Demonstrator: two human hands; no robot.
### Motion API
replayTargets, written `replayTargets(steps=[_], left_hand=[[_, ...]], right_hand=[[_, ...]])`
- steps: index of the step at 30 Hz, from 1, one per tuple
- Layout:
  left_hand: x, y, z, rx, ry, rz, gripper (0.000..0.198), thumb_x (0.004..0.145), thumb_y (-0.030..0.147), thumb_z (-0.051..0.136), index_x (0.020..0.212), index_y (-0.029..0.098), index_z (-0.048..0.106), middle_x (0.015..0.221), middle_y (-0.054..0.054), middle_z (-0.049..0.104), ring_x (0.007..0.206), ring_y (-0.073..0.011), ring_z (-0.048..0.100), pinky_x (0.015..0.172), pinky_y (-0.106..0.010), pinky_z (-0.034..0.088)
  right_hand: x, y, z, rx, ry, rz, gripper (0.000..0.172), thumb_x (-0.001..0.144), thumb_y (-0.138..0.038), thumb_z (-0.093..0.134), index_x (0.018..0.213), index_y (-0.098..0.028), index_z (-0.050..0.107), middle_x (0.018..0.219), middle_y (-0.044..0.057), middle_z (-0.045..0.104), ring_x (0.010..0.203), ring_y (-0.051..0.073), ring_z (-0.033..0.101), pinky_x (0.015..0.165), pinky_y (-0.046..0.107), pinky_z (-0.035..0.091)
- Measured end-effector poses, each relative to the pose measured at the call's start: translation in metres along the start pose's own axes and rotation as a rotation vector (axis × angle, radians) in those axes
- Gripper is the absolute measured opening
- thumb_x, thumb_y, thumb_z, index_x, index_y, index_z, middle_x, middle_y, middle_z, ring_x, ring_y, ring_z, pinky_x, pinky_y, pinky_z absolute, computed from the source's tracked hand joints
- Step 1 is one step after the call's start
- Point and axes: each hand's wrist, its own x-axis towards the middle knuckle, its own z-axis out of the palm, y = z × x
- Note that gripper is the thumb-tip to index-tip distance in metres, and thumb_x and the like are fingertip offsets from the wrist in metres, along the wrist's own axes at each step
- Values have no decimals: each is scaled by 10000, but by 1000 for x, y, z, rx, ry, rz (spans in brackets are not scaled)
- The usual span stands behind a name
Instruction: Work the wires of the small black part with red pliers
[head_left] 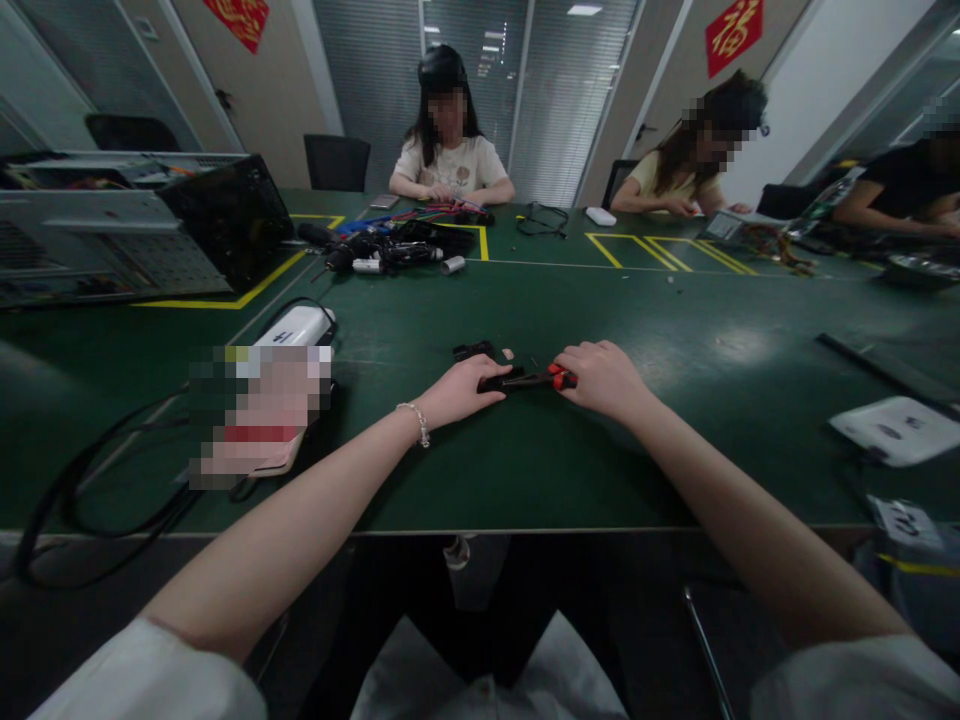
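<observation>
On the green table in front of me, my right hand (606, 380) is closed around the red handles of a pair of pliers (536, 381). The jaws point left, toward my left hand (466, 392). Between the fingers of that hand is a small black part (491, 384), and the plier tips meet it; its exact kind is too dark to make out. Just behind my left fingers lies another small black piece (472, 350). A tiny pale scrap (508, 354) rests close to it.
To the left lie a white device (296, 328), a partly blurred phone-like item (274, 465) and looped black cable (67, 490). Behind them stands an opened computer case (120, 235). Bundled cables (405, 245) sit farther back. A white box (900, 430) is at right. Several people work across the table.
</observation>
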Motion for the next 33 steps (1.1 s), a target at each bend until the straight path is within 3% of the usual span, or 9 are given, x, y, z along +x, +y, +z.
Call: replayTargets(steps=[33], left_hand=[[1, -1, 1, 26, -5, 9, 446, 818, 231, 565, 1251, 174, 480, 1114, -71, 551, 993, -178, 525, 898, -332, 409]], right_hand=[[-1, 0, 2, 17, 8, 3, 225, 736, -322, 502, 864, -166, 602, 852, 62, 632, 774, 202, 532, 657, 309, 302]])
